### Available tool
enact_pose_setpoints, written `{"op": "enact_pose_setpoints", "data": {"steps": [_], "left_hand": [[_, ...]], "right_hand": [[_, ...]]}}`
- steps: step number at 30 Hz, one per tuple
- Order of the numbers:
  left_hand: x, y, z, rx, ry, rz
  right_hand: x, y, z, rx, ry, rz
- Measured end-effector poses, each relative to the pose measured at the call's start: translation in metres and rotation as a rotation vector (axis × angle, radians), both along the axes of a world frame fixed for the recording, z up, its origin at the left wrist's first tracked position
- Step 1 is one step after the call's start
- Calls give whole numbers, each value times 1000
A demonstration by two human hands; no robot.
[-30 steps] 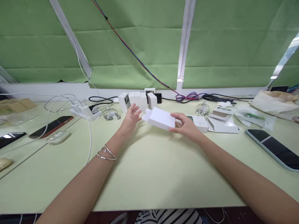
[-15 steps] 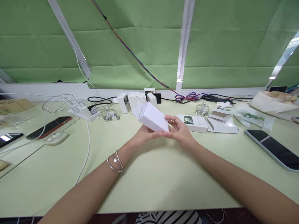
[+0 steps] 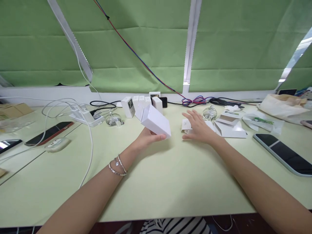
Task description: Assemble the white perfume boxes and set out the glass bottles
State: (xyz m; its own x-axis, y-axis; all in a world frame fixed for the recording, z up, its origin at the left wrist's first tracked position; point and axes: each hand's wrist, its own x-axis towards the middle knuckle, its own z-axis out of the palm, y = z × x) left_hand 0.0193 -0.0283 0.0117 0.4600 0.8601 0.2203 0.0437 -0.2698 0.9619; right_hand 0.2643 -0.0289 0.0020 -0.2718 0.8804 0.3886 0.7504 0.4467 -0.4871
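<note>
White cartons (image 3: pixel 141 102) stand behind held box (image 3: pixel 156 120).

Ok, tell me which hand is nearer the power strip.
Left. The left hand, holding a white box, is to the right of the power strip and closer to the wearer; the right hand is farther right, past that box.
</note>
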Motion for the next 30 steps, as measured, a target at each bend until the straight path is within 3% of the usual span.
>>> {"op": "enact_pose_setpoints", "data": {"steps": [3, 6, 8, 11, 13, 17, 20, 27, 30], "left_hand": [[-1, 2, 0, -22, -11, -13], [-3, 2, 0, -81, 2, -77], [-5, 2, 1, -132, 35, -176], [-9, 1, 3, -173, 46, -315], [-11, 0, 5, -176, -13, -334], [-11, 0, 7, -130, -136, -274], [-8, 1, 8, -30, -130, -153], [0, -2, 8, 226, 110, 64], [3, -4, 6, 278, 148, 89]], "right_hand": [[29, 13, -9, -79, -203, -241], [35, 16, -10, -197, -203, -285], [27, 13, -6, -177, -69, -214], [8, 4, 1, -171, 246, 31], [-4, -1, 2, -210, 363, 188], [-20, -9, -2, -289, 366, 323], [-26, -12, -5, -308, 393, 381], [-30, -13, -11, -246, 358, 357], [-31, -14, -11, -212, 298, 302]]}}
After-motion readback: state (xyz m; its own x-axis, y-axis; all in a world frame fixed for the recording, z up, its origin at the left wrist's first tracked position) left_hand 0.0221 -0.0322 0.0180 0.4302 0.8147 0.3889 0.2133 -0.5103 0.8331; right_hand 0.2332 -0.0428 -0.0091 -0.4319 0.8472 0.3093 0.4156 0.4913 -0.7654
